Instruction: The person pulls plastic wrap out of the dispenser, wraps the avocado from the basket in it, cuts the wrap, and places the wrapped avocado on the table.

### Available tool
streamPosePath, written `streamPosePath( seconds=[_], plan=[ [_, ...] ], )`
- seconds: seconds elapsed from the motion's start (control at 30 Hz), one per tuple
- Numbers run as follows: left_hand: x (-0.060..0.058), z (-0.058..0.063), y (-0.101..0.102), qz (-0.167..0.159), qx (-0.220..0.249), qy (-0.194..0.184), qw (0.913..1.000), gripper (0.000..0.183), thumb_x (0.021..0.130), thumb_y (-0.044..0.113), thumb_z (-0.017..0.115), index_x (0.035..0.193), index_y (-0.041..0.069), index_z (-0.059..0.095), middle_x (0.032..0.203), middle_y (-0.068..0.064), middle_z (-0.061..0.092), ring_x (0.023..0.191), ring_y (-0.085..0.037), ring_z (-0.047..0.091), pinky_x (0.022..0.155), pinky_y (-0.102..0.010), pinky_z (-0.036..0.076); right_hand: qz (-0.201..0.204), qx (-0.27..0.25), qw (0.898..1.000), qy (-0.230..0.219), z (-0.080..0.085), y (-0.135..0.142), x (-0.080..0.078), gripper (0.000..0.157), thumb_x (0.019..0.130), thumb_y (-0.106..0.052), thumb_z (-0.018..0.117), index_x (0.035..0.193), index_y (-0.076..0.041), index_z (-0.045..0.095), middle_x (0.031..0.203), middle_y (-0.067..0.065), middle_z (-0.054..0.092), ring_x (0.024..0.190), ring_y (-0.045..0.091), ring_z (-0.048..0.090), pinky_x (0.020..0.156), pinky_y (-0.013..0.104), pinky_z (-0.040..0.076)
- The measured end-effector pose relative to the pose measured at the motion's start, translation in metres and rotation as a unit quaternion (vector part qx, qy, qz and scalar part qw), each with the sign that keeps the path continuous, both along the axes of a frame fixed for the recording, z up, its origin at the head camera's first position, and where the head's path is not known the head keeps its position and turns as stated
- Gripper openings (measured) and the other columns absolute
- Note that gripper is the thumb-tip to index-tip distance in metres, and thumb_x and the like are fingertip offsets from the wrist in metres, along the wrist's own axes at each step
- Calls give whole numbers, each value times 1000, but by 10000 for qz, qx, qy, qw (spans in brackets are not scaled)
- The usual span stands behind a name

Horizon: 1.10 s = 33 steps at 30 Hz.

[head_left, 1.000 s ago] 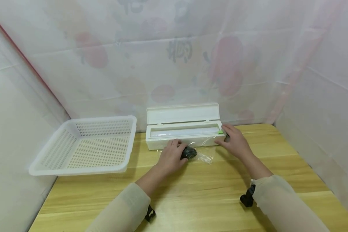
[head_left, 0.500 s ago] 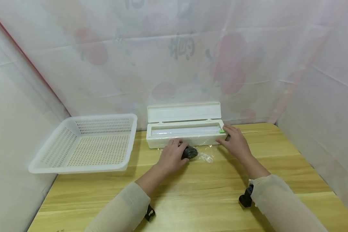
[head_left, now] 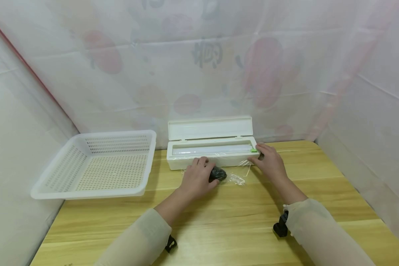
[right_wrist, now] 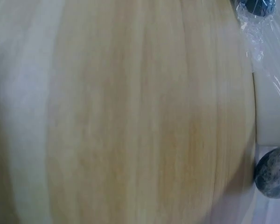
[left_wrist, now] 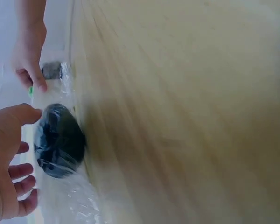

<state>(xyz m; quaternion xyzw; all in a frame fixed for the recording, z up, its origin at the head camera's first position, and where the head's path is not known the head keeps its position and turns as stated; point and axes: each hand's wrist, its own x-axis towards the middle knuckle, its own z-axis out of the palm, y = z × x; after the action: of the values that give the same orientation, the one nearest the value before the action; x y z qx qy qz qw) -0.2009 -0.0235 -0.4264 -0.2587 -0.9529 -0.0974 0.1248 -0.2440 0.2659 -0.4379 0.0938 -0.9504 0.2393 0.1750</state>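
Note:
In the head view my left hand (head_left: pixel 197 178) holds a dark, rounded object (head_left: pixel 218 174) covered in clear cling film, just before the white cling film box (head_left: pixel 216 161). The left wrist view shows this dark object (left_wrist: pixel 59 140) with my thumb and fingers along one side. My right hand (head_left: pixel 270 162) grips the right end of the box, thumb at the front and fingers at the top corner, near a green slider (head_left: pixel 253 150). A second dark round object (right_wrist: pixel 273 172) sits against that end, mostly hidden by the hand in the head view. The lid (head_left: pixel 210 128) stands raised over a film roll (head_left: pixel 212 150).
A white perforated basket (head_left: pixel 96 195) stands at the left on the wooden table (head_left: pixel 219 225). Crumpled film (head_left: pixel 236 179) trails right of the wrapped object. Pale printed sheets (head_left: pixel 146 85) hang close behind the box and at both sides.
Both hands stay nearly in place. The clear film between the wrapped object and the box's right end lies differently, with a bright edge now showing near my right thumb.

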Motion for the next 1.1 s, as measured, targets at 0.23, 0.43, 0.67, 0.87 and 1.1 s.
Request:
streamPosePath(
  seconds=[0.23,0.43,0.67,0.87,1.1],
  plan=[
    [-17,35,25,-443,141,858,9952,37,91,42,64,120,19,68,113,-1,64,101,-20,59,72,-32,53,-3,79,9999,90,-1,-3,1,62,84,-31,78,130,5,58,138,22,55,130,44,46,108,58,36],
    [-41,55,61,-701,13,45,9975,36,95,43,62,123,21,66,115,1,64,103,-17,60,76,-29,55,49,384,9990,237,1,-6,0,62,82,-33,79,128,6,60,135,22,58,127,42,51,113,60,28],
    [-58,52,92,-806,-15,-523,9954,37,97,42,59,129,24,63,122,1,62,112,-18,58,83,-30,55,65,536,9980,317,2,-7,1,61,82,-32,79,126,6,62,134,21,59,131,41,48,113,59,28],
    [-64,46,107,-815,-97,-687,9943,36,99,40,58,129,22,65,123,3,63,106,-18,58,83,-28,54,49,392,9986,337,3,-8,3,58,82,-29,80,125,5,63,137,19,58,136,40,44,112,59,30],
    [-66,37,121,-635,-66,-485,9968,30,98,39,59,122,24,70,115,4,66,103,-18,60,80,-28,54,77,305,9990,307,5,-8,6,55,82,-25,80,123,7,63,135,18,59,136,38,44,114,57,29]
  ],
)
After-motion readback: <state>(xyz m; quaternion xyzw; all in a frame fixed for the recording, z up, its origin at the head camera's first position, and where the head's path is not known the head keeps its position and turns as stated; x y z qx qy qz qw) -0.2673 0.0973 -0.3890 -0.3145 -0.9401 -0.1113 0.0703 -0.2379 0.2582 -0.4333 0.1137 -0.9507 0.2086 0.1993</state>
